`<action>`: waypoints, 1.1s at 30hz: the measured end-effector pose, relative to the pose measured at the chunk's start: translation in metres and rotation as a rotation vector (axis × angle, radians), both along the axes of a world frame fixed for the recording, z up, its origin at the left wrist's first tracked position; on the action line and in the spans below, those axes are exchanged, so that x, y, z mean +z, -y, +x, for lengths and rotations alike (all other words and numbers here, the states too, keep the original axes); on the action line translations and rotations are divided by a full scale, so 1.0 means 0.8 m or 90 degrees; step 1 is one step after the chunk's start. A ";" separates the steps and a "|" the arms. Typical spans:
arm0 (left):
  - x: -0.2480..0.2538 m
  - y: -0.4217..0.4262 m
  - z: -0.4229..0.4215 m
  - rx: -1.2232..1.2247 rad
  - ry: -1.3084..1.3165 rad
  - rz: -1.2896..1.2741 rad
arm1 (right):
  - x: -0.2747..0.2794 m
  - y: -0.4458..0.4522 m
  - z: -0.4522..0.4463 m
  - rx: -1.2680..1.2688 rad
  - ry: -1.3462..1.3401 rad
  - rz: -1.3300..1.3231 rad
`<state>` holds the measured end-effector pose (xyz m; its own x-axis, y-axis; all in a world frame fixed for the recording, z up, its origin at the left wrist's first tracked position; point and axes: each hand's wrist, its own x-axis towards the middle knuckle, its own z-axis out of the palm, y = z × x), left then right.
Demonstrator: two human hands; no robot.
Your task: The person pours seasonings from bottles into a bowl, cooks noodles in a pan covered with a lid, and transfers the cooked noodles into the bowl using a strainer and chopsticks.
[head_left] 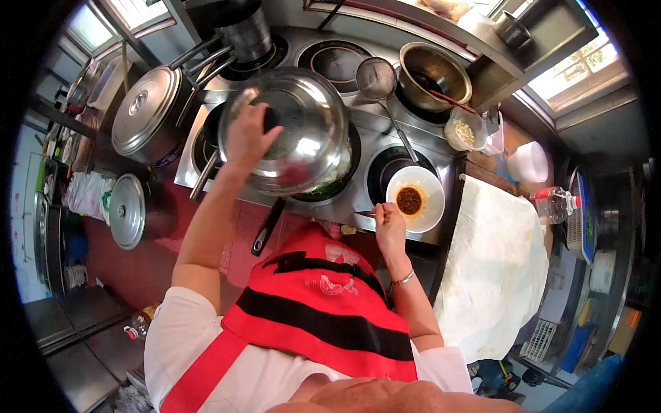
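My left hand (253, 140) lies over the left side of a shiny steel domed lid (306, 127), gripping it with the thumb apart from the fingers. The lid covers most of a dark frying pan on the stove; green leaves (339, 175) show beneath its right edge, and the pan's black handle (269, 227) points toward me. My right hand (391, 230) pinches a thin, stick-like utensil (365, 213) at the left rim of a white bowl (432, 189). Dark brown sauce (409, 200) lies in the bowl. The utensil's kind is unclear.
Behind the bowl are a mesh strainer (376, 78) and a steel basin (437, 72). A lidded pot (146, 110) stands left. Right of the stove are a white cloth (492, 268), a container of chopped pale bits (466, 131) and a clear bottle (553, 205).
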<state>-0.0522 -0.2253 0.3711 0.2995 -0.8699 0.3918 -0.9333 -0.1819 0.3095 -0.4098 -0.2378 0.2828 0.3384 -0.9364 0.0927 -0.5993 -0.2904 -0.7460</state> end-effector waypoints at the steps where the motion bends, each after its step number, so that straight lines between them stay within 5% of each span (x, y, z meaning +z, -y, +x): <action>1: 0.012 -0.021 0.013 0.016 0.013 -0.046 | -0.002 0.002 0.000 -0.003 0.008 0.001; 6: 0.056 -0.140 0.061 0.193 0.092 -0.103 | 0.005 0.009 0.005 0.027 -0.003 0.001; 12: 0.037 -0.264 0.078 0.450 0.096 0.067 | 0.029 0.029 0.007 0.111 -0.073 -0.037; 16: 0.014 -0.342 0.073 0.500 0.026 0.167 | 0.072 0.055 0.009 0.023 0.188 0.212; 19: -0.005 -0.383 0.062 0.560 0.021 0.274 | 0.093 0.075 0.024 0.031 0.243 0.153; 26: -0.062 -0.465 0.045 0.668 -0.089 0.434 | 0.005 0.123 0.068 0.011 0.383 0.162; 30: -0.101 -0.509 0.040 0.662 -0.033 0.366 | -0.053 0.129 0.083 0.011 0.333 0.121; 33: -0.117 -0.531 0.037 0.687 -0.038 0.387 | -0.083 0.125 0.094 -0.065 0.417 0.242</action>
